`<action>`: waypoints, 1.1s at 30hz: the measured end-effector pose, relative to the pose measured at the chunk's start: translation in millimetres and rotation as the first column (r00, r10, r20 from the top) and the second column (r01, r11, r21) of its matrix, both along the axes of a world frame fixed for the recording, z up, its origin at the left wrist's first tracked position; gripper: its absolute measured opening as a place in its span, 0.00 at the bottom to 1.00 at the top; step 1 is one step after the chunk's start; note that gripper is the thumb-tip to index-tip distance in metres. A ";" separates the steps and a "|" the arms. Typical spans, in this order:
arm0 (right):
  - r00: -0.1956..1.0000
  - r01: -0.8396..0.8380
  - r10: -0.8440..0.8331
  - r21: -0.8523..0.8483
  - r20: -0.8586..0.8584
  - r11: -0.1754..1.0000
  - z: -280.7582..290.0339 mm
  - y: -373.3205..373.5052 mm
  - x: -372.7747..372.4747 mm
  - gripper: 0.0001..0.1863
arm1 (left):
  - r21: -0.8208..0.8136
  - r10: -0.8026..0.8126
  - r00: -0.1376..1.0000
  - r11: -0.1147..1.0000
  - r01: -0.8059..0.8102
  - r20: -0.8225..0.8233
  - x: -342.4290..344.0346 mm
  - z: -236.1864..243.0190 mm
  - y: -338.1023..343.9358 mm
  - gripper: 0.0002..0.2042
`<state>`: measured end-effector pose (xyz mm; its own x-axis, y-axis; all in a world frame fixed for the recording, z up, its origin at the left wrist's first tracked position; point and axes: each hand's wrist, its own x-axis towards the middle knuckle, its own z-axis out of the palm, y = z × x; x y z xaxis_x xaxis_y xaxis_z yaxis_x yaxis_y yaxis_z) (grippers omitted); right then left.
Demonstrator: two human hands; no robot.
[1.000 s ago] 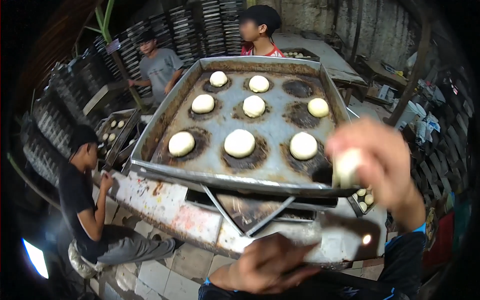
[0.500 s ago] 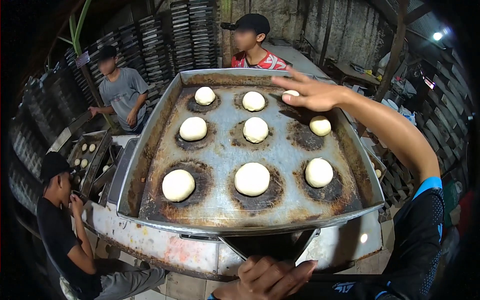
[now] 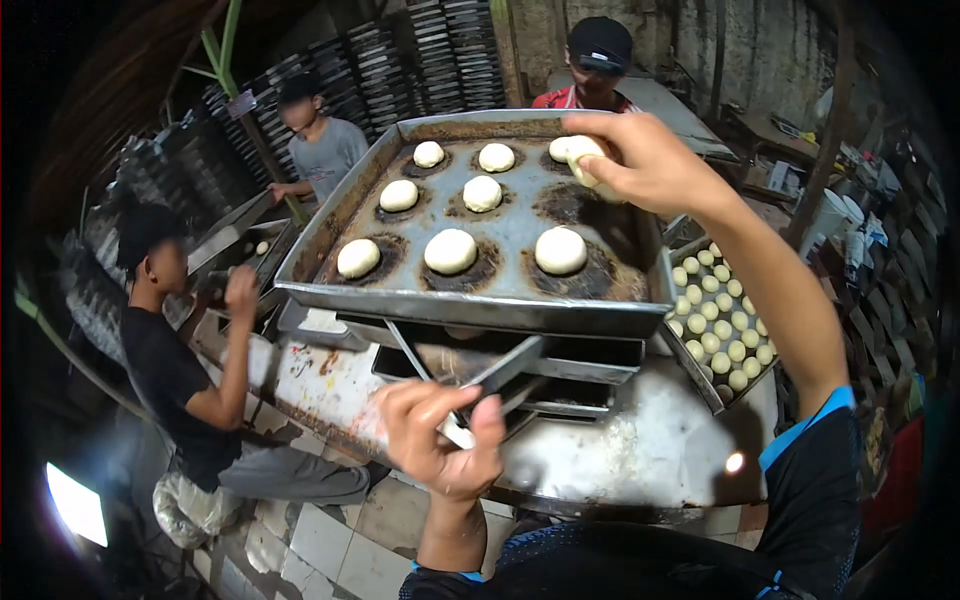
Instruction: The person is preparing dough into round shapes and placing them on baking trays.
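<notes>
My right hand (image 3: 640, 165) reaches over the back right corner of a worn metal tray (image 3: 470, 298), its fingers around a pale dough ball (image 3: 585, 160), with another ball just beside it. Several more dough balls (image 3: 450, 251) sit apart on dark ring stains in the tray. My left hand (image 3: 440, 435) is below the tray's front, palm turned up and fingers apart, slightly curled, in front of diagonal metal edges (image 3: 505, 360) of the stacked trays underneath.
The stacked trays stand on a stained white table (image 3: 625, 450). A tray of many dough balls (image 3: 720, 325) lies at the right. A seated person in black (image 3: 180, 370) is at left, a person in grey (image 3: 330, 155) behind, another in red (image 3: 595, 65) across. More trays (image 3: 245, 270) lie at left.
My right hand has moved from the tray's front right up to its back right corner, where its fingers now close around a ball. My left hand has risen, fingers spreading.
</notes>
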<state>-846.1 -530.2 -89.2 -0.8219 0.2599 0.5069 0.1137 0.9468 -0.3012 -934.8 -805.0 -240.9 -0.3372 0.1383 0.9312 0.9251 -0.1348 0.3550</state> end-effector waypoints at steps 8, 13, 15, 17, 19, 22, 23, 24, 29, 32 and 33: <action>0.618 -0.635 0.686 0.270 -0.384 0.724 -102.0 -114.7 168.9 0.22 | 0.091 -0.716 0.464 0.588 0.804 0.522 141.7 -7.0 5.1 0.35; 0.720 -0.428 0.161 -0.249 -0.675 0.869 -157.6 -149.9 223.8 0.21 | 0.021 -0.502 0.663 0.805 0.592 0.555 200.5 -36.6 1.5 0.18; 0.733 -0.375 0.103 -0.272 -0.673 0.886 -179.7 -160.2 236.5 0.22 | -0.095 -0.477 0.772 0.823 0.560 0.420 226.4 -60.6 0.0 0.21; 0.739 -0.326 0.046 -0.296 -0.673 0.898 -189.2 -180.5 247.4 0.23 | 0.035 -0.584 0.674 0.766 0.641 0.452 255.2 -71.6 -1.6 0.33; 0.682 -0.168 -0.222 -0.444 -0.697 0.880 -195.6 -200.9 250.3 0.21 | 0.131 -0.680 0.393 0.583 0.802 0.619 253.4 -60.5 -7.3 0.49; 0.730 -0.065 -0.238 -0.411 -0.641 0.909 -231.6 -210.9 219.7 0.19 | -0.198 -0.499 0.662 0.695 0.691 0.559 238.8 -69.8 -19.1 0.35; 0.726 -0.109 -0.214 -0.417 -0.654 0.902 -239.8 -214.3 201.4 0.19 | -0.146 -0.405 0.594 0.730 0.668 0.695 236.5 -69.9 -32.6 0.28; 0.719 -0.155 -0.189 -0.419 -0.669 0.894 -242.2 -220.6 181.2 0.18 | -0.258 -0.272 0.669 0.771 0.581 0.692 224.9 -77.7 -48.9 0.22; 0.859 -0.190 -0.094 -0.485 -0.504 0.854 -274.0 -280.7 110.5 0.20 | 0.275 -0.409 0.160 0.808 0.522 0.898 165.3 -121.3 -139.4 0.18; 0.874 -0.288 0.021 -0.481 -0.486 0.828 -299.2 -329.1 87.7 0.20 | 0.313 -0.419 0.050 0.747 0.587 0.907 152.8 -186.1 -191.3 0.19; 0.902 -0.286 0.012 -0.577 -0.432 0.765 -308.3 -336.3 88.2 0.19 | 0.254 -0.281 -0.053 0.754 0.606 0.958 143.3 -206.9 -212.4 0.20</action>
